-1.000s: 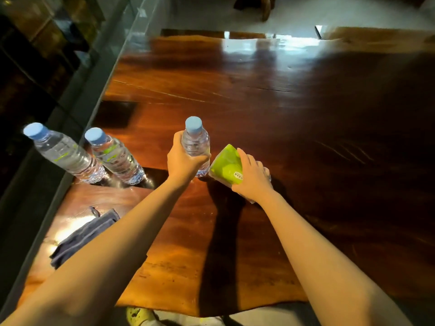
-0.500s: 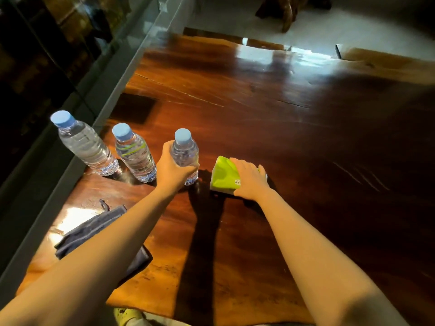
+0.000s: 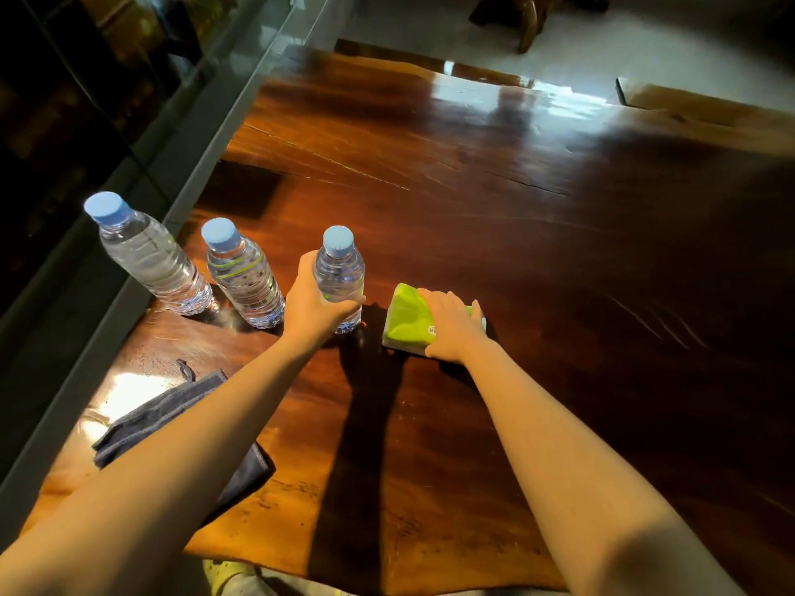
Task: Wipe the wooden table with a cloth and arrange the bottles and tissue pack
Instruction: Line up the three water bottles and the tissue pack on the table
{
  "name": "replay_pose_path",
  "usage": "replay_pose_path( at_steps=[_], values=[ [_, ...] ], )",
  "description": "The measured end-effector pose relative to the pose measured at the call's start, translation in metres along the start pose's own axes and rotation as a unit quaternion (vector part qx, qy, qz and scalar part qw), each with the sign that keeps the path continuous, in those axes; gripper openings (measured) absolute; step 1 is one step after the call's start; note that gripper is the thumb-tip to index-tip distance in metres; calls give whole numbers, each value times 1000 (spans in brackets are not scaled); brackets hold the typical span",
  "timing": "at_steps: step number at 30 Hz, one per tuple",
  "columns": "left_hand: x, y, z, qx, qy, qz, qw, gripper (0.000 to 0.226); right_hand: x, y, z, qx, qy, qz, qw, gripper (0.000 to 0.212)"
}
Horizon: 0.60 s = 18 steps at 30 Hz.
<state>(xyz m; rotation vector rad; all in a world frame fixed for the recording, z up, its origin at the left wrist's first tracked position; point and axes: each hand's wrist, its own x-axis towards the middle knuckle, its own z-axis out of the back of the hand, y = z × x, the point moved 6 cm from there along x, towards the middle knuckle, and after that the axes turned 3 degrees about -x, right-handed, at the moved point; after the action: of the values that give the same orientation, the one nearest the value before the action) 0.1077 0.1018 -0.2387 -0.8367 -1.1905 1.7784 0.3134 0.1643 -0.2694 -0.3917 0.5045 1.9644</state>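
Note:
Three clear water bottles with blue caps stand in a row on the wooden table (image 3: 494, 217). My left hand (image 3: 314, 305) is wrapped around the right-hand bottle (image 3: 340, 273), which stands upright on the wood. The middle bottle (image 3: 243, 275) and the left bottle (image 3: 148, 255) stand free beside it. My right hand (image 3: 449, 324) grips the green tissue pack (image 3: 406, 318), which lies flat on the table just right of the held bottle. A dark grey cloth (image 3: 172, 417) lies crumpled near the front left, partly hidden under my left forearm.
A glass wall with a grey frame (image 3: 172, 157) runs along the table's left edge. The front table edge (image 3: 387, 574) is close to me, with a shoe showing below. Pale floor and dark wooden furniture (image 3: 529, 19) lie beyond the far edge.
The held bottle has come left and down to stand beside the other two. The tissue pack has gone from tilted up to lying flat on the table.

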Motion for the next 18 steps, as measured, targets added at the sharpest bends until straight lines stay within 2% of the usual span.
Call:
replay_pose_path(
  at_steps=[5,10,15,18],
  values=[
    [-5,-1,0,-15,5,-12,1000,77,-3,-1,0,-11,12,-2,1000,108],
    [-11,-1,4,-35,16,-9,999,81,-12,12,16,15,-50,34,998,104],
    [-12,-3,12,2,44,-4,999,73,-33,39,37,41,-123,42,991,75],
    [-15,-3,26,32,67,20,997,70,-51,58,41,43,-164,-20,985,44]
  ],
)
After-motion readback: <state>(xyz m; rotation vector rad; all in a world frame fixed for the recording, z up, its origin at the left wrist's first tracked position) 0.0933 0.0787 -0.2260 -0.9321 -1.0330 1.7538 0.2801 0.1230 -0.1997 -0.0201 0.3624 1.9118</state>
